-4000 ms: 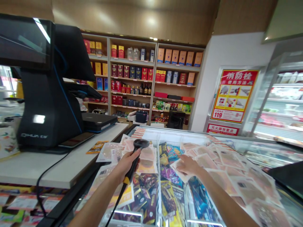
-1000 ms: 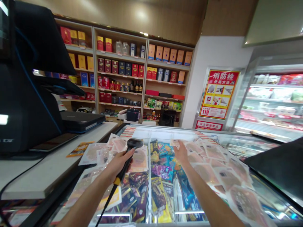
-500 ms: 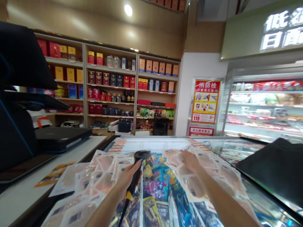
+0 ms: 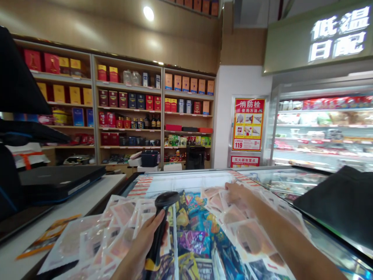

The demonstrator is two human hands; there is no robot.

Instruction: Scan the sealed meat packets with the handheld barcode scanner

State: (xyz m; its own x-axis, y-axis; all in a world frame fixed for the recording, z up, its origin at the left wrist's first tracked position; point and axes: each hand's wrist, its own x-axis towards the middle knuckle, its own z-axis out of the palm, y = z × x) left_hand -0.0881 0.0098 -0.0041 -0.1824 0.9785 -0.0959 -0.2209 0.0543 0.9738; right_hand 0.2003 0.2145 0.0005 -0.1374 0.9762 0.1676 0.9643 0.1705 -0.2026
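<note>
My left hand point(image 4: 152, 233) is wrapped round the handle of a black and yellow barcode scanner point(image 4: 159, 227), its head pointing up and away from me. To the left of it lie flat clear packets with barcode labels point(image 4: 100, 229), spread in overlapping layers. My right hand point(image 4: 236, 192) reaches to the far part of a second pile of similar packets point(image 4: 247, 237), fingers curled down at its edge. Whatever those fingers grip, if anything, is hidden. Between the piles, colourful snack bags point(image 4: 190, 237) show in the chest freezer under the glass.
At left, a counter point(image 4: 109, 190) carries a black device point(image 4: 61, 181) and an orange-printed packet point(image 4: 49, 235). Shelves of boxed goods point(image 4: 129, 99) line the back wall. A dark grey object point(image 4: 338, 198) stands at right, before a lit refrigerated case point(image 4: 320, 132).
The view has turned slightly to the right. My left hand has drawn the scanner a little nearer and lower. My right hand stays at the right pile, its fingers more curled.
</note>
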